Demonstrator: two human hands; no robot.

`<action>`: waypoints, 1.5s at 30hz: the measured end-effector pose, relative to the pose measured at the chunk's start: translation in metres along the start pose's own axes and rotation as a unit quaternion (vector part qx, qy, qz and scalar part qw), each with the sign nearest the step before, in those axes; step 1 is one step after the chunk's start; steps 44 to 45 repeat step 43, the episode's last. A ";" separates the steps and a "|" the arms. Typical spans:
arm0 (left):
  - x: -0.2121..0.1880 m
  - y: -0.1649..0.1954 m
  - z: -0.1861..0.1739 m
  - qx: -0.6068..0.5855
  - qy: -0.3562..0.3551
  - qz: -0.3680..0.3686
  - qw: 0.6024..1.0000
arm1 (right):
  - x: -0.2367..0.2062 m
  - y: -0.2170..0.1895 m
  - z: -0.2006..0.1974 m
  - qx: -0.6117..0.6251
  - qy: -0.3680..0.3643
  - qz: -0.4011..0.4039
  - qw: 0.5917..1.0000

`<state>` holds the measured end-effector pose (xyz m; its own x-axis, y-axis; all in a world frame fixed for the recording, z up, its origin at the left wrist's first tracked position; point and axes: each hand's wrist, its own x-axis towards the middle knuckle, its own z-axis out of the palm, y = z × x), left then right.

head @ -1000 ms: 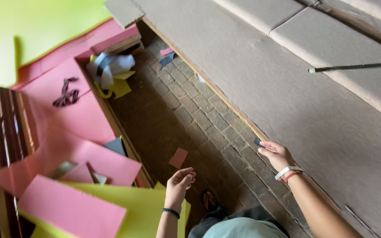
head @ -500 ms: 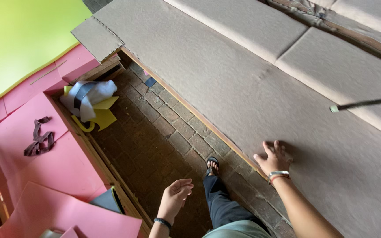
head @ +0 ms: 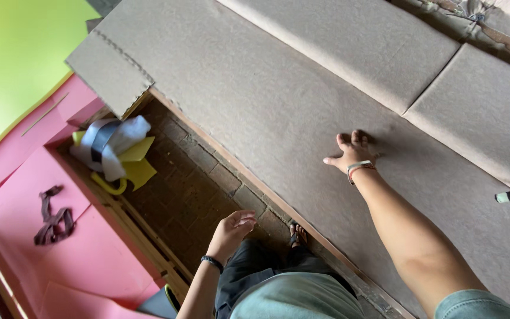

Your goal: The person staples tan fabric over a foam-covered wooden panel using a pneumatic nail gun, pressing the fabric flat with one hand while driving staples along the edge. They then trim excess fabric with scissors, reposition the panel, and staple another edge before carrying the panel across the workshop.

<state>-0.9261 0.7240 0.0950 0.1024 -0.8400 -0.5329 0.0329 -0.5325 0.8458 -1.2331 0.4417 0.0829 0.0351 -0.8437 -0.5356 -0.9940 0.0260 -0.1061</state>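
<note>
On cardboard sheet point(head: 278, 106), right hand point(head: 354, 153) flat, fingers spread, left hand point(head: 231, 229) empty, loosely curled

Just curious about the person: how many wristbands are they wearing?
2: a dark band on the left wrist, hanging over the brick floor, and a light band on the right wrist, resting on cardboard.

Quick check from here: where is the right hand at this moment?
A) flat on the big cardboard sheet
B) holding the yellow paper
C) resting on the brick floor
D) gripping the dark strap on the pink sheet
A: the right hand lies palm down on the large cardboard sheet, holding nothing, while the left hand hangs empty above the brick floor.
</note>
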 end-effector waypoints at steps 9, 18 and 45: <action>0.152 0.063 -0.069 0.050 -0.112 -0.030 0.992 | 0.046 -0.053 -0.031 -0.007 -0.019 0.073 0.997; 0.287 0.167 -0.134 0.281 -0.219 0.005 0.934 | 0.033 -0.104 0.035 0.090 0.044 0.169 0.980; 0.173 0.105 0.002 0.397 -0.498 0.043 0.770 | -0.308 -0.113 0.211 0.809 0.442 0.324 0.212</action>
